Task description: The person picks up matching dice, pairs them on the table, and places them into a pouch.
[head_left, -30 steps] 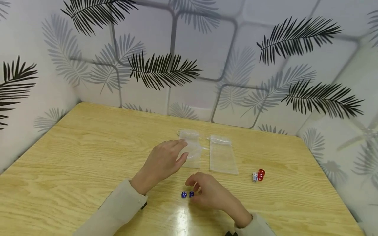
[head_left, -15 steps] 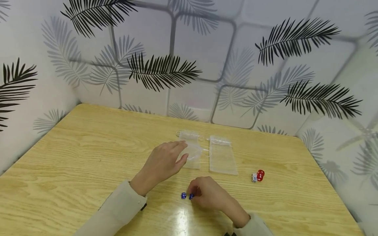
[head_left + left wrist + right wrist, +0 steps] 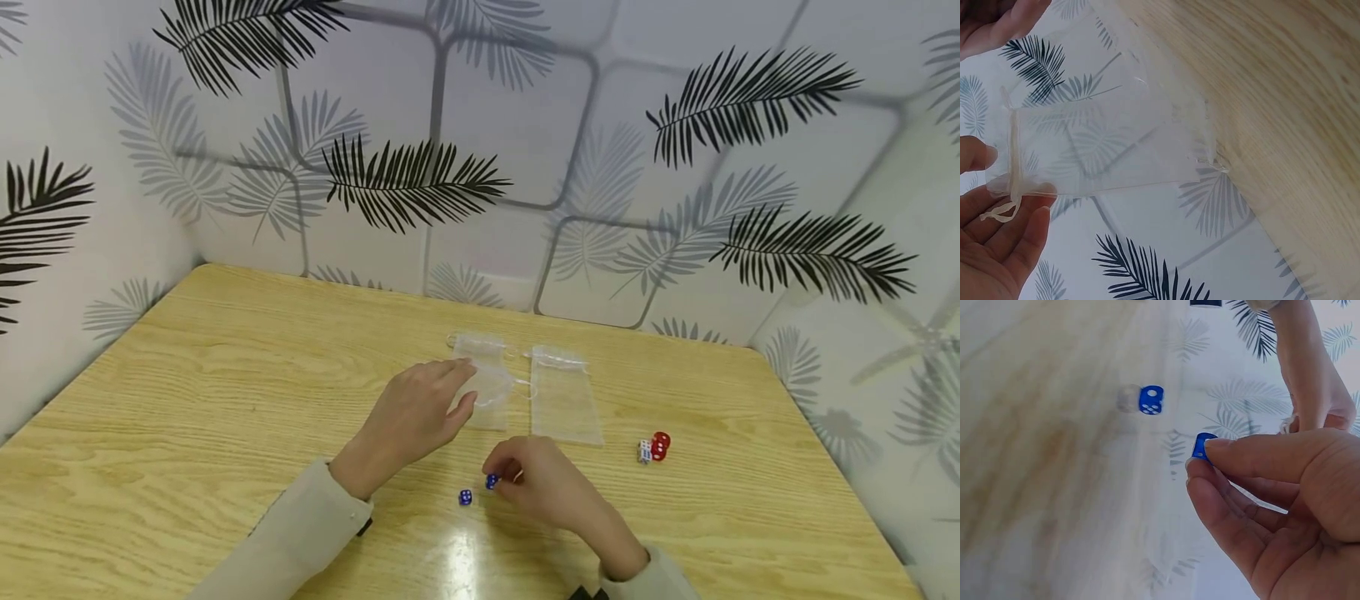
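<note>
My left hand holds a sheer white drawstring bag near its gathered top. In the left wrist view, the bag hangs from the fingers, its ribbon loop lying across them. Between thumb and fingertips my right hand pinches a blue die, just off the table. A second blue die rests on the wood to its left. Beyond my hands, two more sheer bags lie flat: the left bag is partly covered by my left hand, and the right bag shows whole.
Red dice and white dice sit close together on the right side of the wooden table. A wall with leaf patterns stands behind the far edge.
My right fingers have closed on the right-hand blue die and lifted it slightly, away from the other blue die. My left hand has stayed in place.
</note>
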`<state>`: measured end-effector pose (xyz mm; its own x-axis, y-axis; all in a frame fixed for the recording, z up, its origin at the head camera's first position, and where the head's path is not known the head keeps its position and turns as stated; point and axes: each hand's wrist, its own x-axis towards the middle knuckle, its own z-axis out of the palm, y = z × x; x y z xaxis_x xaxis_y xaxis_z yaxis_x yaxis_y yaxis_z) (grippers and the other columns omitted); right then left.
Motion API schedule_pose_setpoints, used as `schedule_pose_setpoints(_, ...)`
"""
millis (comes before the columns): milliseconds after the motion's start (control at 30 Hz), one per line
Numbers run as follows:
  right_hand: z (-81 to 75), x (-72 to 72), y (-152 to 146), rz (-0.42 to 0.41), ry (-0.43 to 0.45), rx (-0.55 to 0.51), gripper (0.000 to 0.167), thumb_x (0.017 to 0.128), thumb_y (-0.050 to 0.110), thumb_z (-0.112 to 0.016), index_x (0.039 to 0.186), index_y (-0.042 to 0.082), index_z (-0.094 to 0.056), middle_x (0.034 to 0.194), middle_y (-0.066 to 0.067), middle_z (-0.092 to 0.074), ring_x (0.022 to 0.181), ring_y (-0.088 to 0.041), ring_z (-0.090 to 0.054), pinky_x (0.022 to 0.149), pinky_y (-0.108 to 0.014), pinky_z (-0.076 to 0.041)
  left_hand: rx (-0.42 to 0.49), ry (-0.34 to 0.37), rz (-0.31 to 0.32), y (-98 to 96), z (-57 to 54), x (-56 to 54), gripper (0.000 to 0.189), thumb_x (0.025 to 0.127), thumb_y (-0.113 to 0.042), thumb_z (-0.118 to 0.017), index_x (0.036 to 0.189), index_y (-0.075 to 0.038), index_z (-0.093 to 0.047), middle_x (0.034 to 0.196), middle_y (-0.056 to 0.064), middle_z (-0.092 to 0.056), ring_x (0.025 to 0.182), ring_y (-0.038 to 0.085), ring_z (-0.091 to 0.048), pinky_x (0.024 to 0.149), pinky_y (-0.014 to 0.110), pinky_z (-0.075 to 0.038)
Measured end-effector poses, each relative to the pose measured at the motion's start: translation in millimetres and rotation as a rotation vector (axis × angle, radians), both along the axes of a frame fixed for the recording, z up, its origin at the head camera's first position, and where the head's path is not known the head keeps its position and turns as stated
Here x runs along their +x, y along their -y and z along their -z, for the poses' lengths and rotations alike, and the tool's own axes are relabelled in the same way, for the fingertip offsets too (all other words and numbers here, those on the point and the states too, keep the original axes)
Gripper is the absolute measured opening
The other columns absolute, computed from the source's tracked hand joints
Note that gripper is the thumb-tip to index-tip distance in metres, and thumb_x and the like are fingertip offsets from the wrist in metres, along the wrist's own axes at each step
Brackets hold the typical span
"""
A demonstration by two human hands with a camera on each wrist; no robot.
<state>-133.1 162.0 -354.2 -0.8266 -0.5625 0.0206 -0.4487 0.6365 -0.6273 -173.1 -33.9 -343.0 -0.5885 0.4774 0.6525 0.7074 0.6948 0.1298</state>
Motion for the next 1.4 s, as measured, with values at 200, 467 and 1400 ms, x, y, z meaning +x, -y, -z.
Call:
schedule_pose_setpoints(200, -10.8, 0.0, -3.2, 0.034, -0.052, -0.021, 0.011, 0.081, -0.007, -0.065, 0.088, 0.001, -0.068, 0.084, -0.007, -0.068, 0.073, -0.008, -0.063, 0.063, -0.015, -0.051, -0.003, -0.003, 0.006, 0.1, -0.6, 0.0, 0.026, 0.083, -0.014, -0.071, 0.105, -0.002, -0.068, 0.105, 0.013, -0.071, 0.089, 0.025, -0.07, 0.073, 0.033, -0.057)
schedule_pose_setpoints(467, -24.8, -1.0, -7.0, 0.053, -0.14, -0.061, 0.01, 0.082, -0.004, -0.066, 0.09, 0.003, -0.068, 0.087, -0.005, -0.066, 0.074, -0.009, -0.062, 0.064, -0.017, -0.052, -0.011, -0.022, 0.003, -0.7, 1.0, 0.0, 0.025, 0.082, -0.014, -0.072, 0.104, -0.003, -0.068, 0.104, 0.012, -0.072, 0.087, 0.024, -0.07, 0.072, 0.033, -0.057)
schedule_pose_setpoints(1400, -50.1, -15.9, -4.3, 0.158, -0.373, -0.171, 0.021, 0.079, -0.006, -0.07, 0.098, 0.001, -0.067, 0.089, -0.008, -0.068, 0.075, -0.018, -0.066, 0.066, -0.022, -0.055, -0.04, -0.031, 0.013, -4.2, 0.3, 3.5, 0.026, 0.082, -0.016, -0.072, 0.103, -0.001, -0.069, 0.103, 0.013, -0.071, 0.092, 0.025, -0.069, 0.076, 0.034, -0.057)
